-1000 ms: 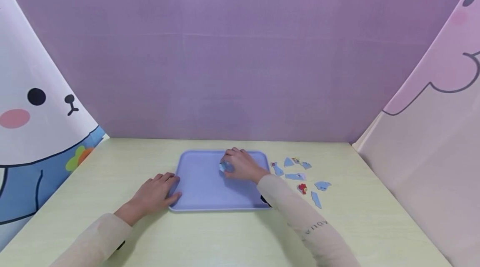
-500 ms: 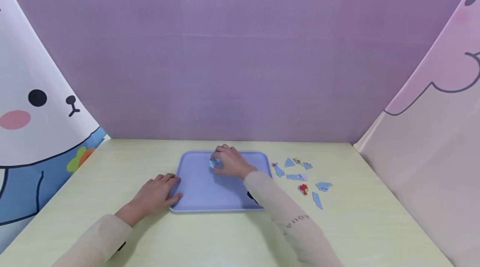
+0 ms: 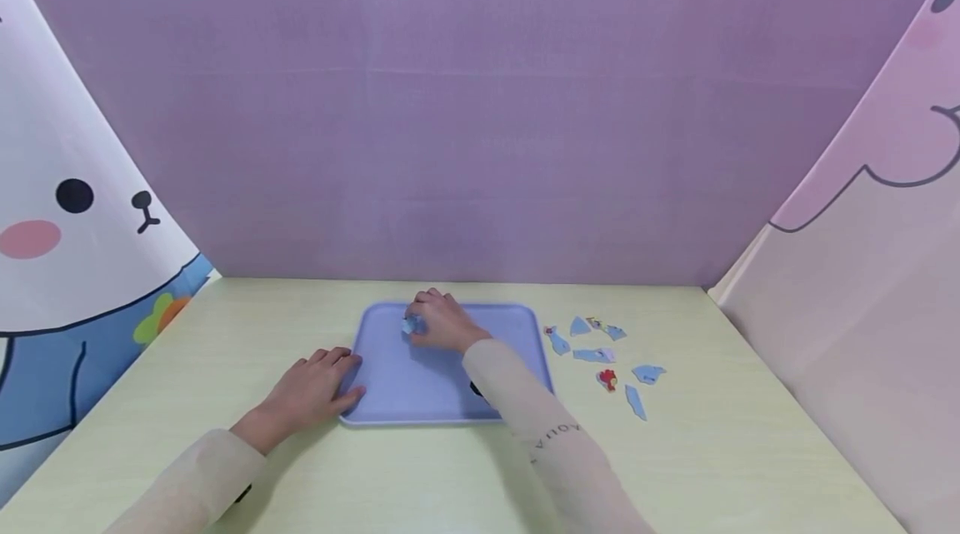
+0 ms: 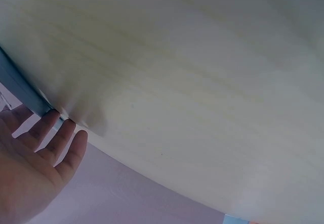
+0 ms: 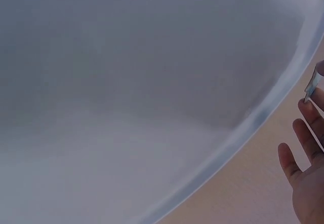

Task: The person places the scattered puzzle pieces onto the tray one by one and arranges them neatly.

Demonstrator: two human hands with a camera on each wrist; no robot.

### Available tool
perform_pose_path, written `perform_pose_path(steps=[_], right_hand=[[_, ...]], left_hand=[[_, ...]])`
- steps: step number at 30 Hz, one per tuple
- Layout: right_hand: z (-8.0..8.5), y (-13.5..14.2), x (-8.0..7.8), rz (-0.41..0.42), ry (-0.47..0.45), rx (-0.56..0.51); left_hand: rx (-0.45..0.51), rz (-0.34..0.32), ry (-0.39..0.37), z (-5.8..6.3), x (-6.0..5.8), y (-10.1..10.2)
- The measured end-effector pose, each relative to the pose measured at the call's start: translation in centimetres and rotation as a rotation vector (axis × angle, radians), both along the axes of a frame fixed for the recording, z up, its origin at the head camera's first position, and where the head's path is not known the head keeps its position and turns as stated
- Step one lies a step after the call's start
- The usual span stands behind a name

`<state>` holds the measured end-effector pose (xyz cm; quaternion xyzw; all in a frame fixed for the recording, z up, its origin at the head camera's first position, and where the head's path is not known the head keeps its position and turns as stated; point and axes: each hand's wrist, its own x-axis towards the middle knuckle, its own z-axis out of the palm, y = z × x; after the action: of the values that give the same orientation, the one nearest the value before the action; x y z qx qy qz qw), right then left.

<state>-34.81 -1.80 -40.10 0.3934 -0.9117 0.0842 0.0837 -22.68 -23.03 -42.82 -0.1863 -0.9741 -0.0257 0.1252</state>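
A light blue puzzle piece is pinched between the thumb and fingers of my right hand, over the far left part of a lavender tray. In the right wrist view the same piece shows edge-on at the fingertips, with the tray's rim close by. My left hand rests at the tray's left edge, its fingers extended and thumb at the near left corner. The left wrist view shows that hand's fingers spread loosely against the tray's outer side.
Right of the tray, several irregular puzzle pieces lie scattered on the pale table. Among them are a red-figured piece, a blue strip and a long blue piece. A purple backdrop rises behind the table.
My right hand has moved left across the tray with the puzzle piece, from its middle toward the far left corner. My left hand has stayed in place.
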Motion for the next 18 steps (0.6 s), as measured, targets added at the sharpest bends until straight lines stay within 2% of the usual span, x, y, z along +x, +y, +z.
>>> perform_pose_path(steps=[18], right_hand=[[-1.1,-2.0,-1.0,-0.052,0.031,0.063]], left_hand=[[-0.005,-0.006,0.039,-0.5,-0.2,-0.1]])
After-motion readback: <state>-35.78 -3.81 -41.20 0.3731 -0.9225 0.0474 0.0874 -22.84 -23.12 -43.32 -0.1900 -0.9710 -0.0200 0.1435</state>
